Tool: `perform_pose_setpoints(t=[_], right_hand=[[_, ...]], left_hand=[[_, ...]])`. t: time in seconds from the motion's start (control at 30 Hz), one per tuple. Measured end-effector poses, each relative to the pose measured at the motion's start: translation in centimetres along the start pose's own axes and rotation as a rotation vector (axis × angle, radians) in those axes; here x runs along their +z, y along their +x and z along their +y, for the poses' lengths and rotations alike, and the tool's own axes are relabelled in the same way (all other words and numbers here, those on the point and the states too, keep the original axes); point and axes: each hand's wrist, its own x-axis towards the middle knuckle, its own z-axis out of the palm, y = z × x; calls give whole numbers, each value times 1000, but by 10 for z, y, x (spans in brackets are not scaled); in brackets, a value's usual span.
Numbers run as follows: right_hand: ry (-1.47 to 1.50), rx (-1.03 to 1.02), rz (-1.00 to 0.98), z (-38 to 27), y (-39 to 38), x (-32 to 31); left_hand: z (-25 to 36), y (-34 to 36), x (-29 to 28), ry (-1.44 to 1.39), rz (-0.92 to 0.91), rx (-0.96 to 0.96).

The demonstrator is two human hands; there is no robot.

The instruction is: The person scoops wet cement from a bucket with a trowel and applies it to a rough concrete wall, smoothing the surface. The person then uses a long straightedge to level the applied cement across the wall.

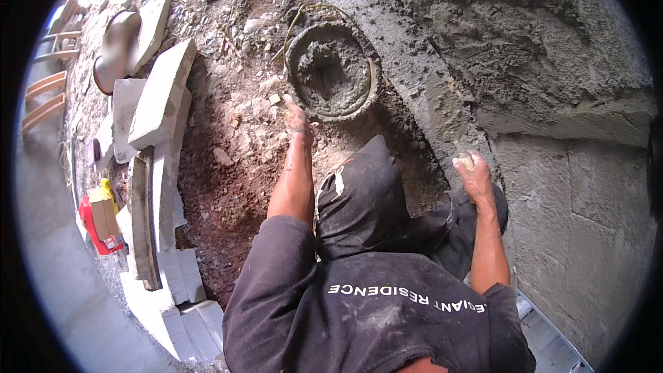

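Observation:
My left hand [296,119] is beside the near left rim of a round bucket [375,81] and seems to touch it. One finger shows stretched out; the others are mostly hidden. Wet grey mortar [330,72] fills the bucket, with a hollow in its middle. A thin bail handle [295,22] lies up at the bucket's far left. Over on the right, my right hand [474,176] is closed around something with a pale tan end, too small to make out. It is above my bent knee, near the mortar-smeared edge of the wall.
Light blocks [162,100] and a board [143,214] line the left side. Beyond them are a red and yellow bag [100,224] and a blurred round container [114,48]. Rubble and reddish soil [235,179] cover the ground. A rough rendered wall [566,186] rises right.

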Motion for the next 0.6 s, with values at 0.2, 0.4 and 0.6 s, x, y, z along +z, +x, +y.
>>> perform_pose_setpoints(t=[0.2,0.4,0.6], right_hand=[[-221,-37,-42,-45,-2,-13],[-802,-537,-113,-133,49,16],[-1147,-779,-48,-165,149,163]], left_hand=[[-44,-99,-2,-324,-217,-49],[-60,-113,-49,-403,-534,-115],[-52,-91,-78,-164,-430,147]])
